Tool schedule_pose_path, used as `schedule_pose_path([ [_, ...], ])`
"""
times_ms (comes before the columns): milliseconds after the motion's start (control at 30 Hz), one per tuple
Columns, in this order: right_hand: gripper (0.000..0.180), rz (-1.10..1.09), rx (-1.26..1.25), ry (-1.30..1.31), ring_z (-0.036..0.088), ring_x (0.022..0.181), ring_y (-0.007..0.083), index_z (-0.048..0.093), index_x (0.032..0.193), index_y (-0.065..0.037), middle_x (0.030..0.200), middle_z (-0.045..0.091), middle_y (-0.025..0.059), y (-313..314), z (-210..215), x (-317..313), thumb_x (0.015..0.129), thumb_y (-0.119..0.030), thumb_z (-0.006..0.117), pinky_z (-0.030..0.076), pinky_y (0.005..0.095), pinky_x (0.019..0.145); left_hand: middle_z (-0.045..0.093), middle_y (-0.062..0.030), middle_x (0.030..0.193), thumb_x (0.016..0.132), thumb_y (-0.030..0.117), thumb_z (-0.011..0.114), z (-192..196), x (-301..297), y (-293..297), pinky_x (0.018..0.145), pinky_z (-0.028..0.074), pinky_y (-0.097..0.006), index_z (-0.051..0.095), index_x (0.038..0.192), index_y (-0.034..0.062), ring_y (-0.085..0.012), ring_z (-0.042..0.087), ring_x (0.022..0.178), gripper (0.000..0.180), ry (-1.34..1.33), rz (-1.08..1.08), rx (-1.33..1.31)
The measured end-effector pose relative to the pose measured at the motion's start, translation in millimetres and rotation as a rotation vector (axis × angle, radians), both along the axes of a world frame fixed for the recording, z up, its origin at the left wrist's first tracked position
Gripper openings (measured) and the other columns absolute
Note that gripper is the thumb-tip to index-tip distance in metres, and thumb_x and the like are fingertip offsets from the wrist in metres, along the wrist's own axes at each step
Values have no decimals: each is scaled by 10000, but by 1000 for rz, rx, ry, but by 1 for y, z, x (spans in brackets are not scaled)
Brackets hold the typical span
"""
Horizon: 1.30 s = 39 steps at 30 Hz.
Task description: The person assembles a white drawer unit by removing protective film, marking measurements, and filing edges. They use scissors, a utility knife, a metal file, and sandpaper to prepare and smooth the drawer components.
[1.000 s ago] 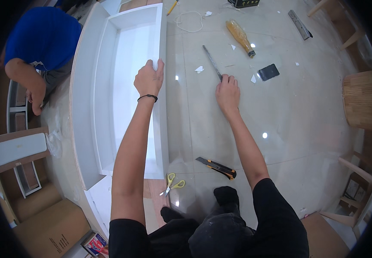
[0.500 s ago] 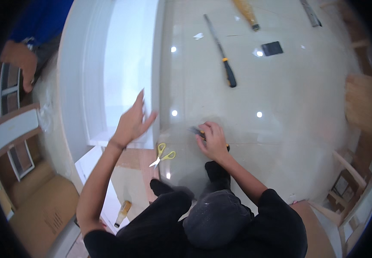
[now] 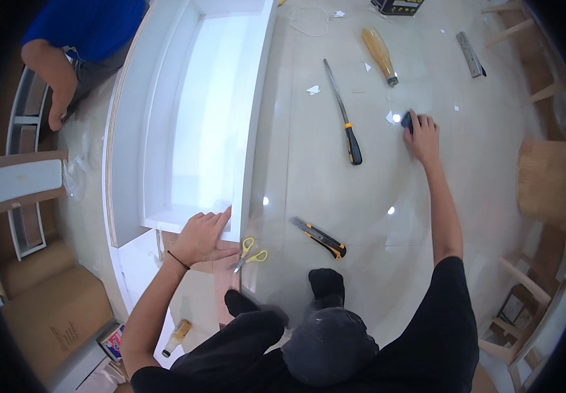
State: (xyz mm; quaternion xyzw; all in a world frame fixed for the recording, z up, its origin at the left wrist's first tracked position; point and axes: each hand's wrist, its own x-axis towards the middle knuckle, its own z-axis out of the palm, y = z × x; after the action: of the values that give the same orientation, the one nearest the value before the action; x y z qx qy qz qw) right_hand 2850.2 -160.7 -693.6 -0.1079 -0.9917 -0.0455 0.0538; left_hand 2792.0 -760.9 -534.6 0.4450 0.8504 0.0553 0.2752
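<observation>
My left hand [image 3: 202, 239] rests on the near right corner of a long white open box [image 3: 246, 150], index finger and thumb stretched out. Just beside it, yellow-handled scissors [image 3: 249, 254] lie partly spread. My right hand [image 3: 423, 139] reaches far forward and closes over a small dark rectangular pad [image 3: 408, 123] on the floor; the fingers hide part of the pad. Between my hands a black and yellow utility knife [image 3: 320, 237] lies on the tiles. Farther off is a long file-like tool [image 3: 344, 114] with a black and yellow handle.
An amber bottle-shaped object [image 3: 379, 57] and a metal strip-like tool [image 3: 471, 55] lie ahead. Another amber bottle [image 3: 177, 338] is by my left leg. A person in a blue shirt [image 3: 86, 29] is at far left. Wooden furniture [image 3: 548, 187] stands right, a cardboard box [image 3: 63, 314] left.
My right hand has let go of the utility knife and moved forward and right onto the dark pad. My left hand has come down onto the white box's corner. The view has shifted.
</observation>
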Motion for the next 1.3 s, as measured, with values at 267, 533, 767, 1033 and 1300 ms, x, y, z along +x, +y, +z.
schedule_pose_path([
  [267, 609, -369, -552, 316, 569, 1074, 372, 426, 1455, -48, 1267, 492, 234, -147, 35, -47, 950, -312, 638, 480, 464, 945, 672, -88, 931, 721, 447, 809, -9, -29, -16, 793, 490, -378, 416, 1502, 118, -267, 660, 847, 934, 6, -80, -110],
  [533, 687, -336, -1371, 561, 584, 1059, 286, 448, 1470, -68, 1217, 587, 205, -263, 41, -338, 916, -433, 629, 497, 357, 905, 630, -56, 848, 711, 430, 818, -17, -28, -21, 699, 490, -351, 441, 1506, 140, -234, 631, 705, 926, 0, -38, 13],
  [767, 741, -491, -1134, 332, 608, 1097, 305, 429, 1439, -8, 1290, 583, 210, -242, 32, -400, 895, -462, 645, 503, 396, 898, 619, -49, 770, 733, 373, 795, -23, -28, -26, 660, 485, -339, 454, 1496, 119, -220, 615, 644, 874, 32, -48, 44],
  [1033, 562, -282, -1161, 298, 621, 1026, 388, 543, 1197, 89, 1159, 627, 292, -263, 42, -362, 924, -386, 668, 480, 475, 881, 638, -47, 755, 743, 356, 769, -29, -27, -29, 658, 490, -329, 455, 1496, 124, -221, 621, 628, 848, 56, -76, 78],
  [1300, 612, -299, -1493, 753, 574, 1148, 309, 460, 1332, 20, 1283, 579, 236, -266, 21, -363, 936, -399, 665, 453, 395, 982, 665, -50, 793, 683, 395, 845, -26, -24, -27, 682, 492, -330, 440, 1508, 145, -226, 633, 673, 953, 89, -42, 0],
])
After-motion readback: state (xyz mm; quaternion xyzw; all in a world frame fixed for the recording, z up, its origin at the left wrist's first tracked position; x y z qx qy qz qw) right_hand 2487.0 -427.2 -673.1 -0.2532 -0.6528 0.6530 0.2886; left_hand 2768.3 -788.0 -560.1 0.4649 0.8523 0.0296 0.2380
